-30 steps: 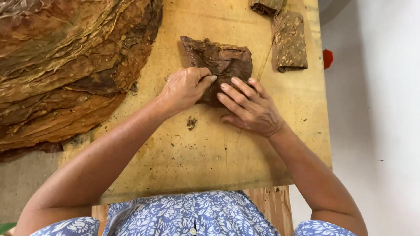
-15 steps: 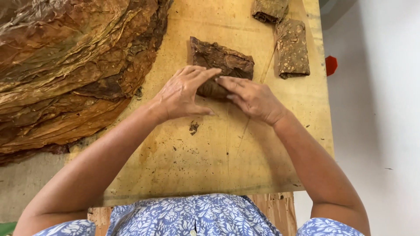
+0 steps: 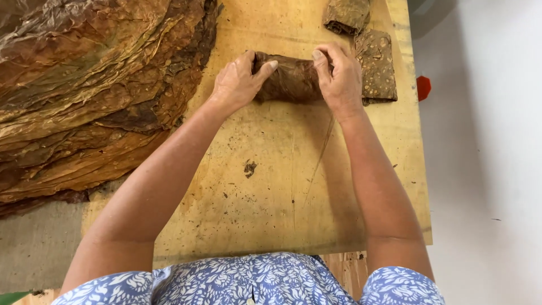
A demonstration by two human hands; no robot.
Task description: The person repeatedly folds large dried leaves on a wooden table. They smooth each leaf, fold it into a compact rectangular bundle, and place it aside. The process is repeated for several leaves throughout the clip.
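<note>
A rolled bundle of brown dried leaf (image 3: 291,79) lies across the far part of a worn wooden board (image 3: 282,192). My left hand (image 3: 240,82) grips its left end with the fingers curled over the top. My right hand (image 3: 339,76) clasps the right end in the same way. The bundle's middle shows between both hands; its ends are hidden under my fingers.
A large pile of flat brown leaves (image 3: 84,90) covers the left side and overlaps the board. Two folded leaf packets (image 3: 379,65) (image 3: 347,14) rest at the board's far right corner. A small red object (image 3: 423,87) sits past the right edge, on a pale floor.
The flat folded leaf has been rolled into a tight bundle and pushed farther away from me. Both hands have moved forward and now clasp its ends.
</note>
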